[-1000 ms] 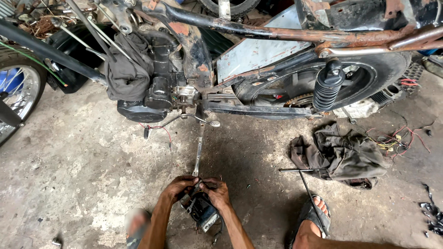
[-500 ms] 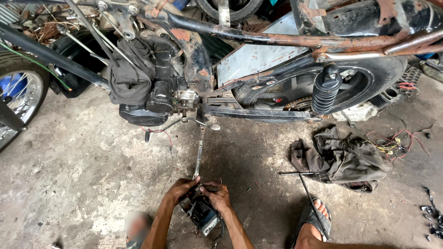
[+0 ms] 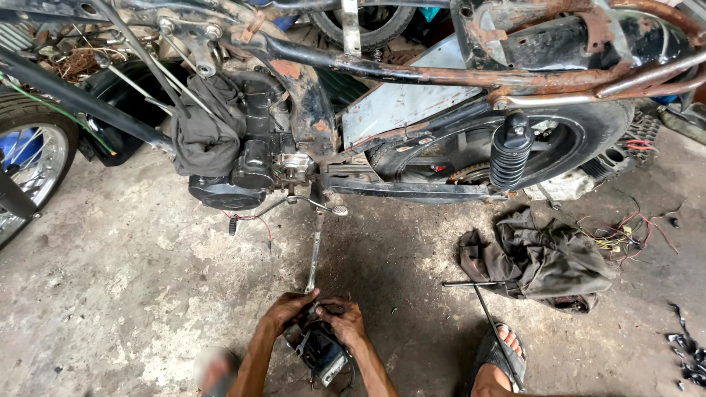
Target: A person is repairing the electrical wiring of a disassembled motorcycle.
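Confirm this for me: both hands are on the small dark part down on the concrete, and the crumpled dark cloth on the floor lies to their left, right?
Not quite. In the head view both hands, left hand and right hand, are on the small dark part on the concrete floor, but the crumpled dark cloth lies to their right, not left.

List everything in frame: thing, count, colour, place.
motorcycle frame: 1, rusty black, across top
engine: 1, black, left of centre
rear shock: 1, black, right of centre
spoked wheel: 1, black tyre, far left
kickstand: 1, grey, centre floor
rag pile: 1, dark grey, right floor
loose wires: several, red and yellow, far right
small part: 1, black, under both hands
foot in sandal: 1, bottom right
left hand: on part
right hand: on part
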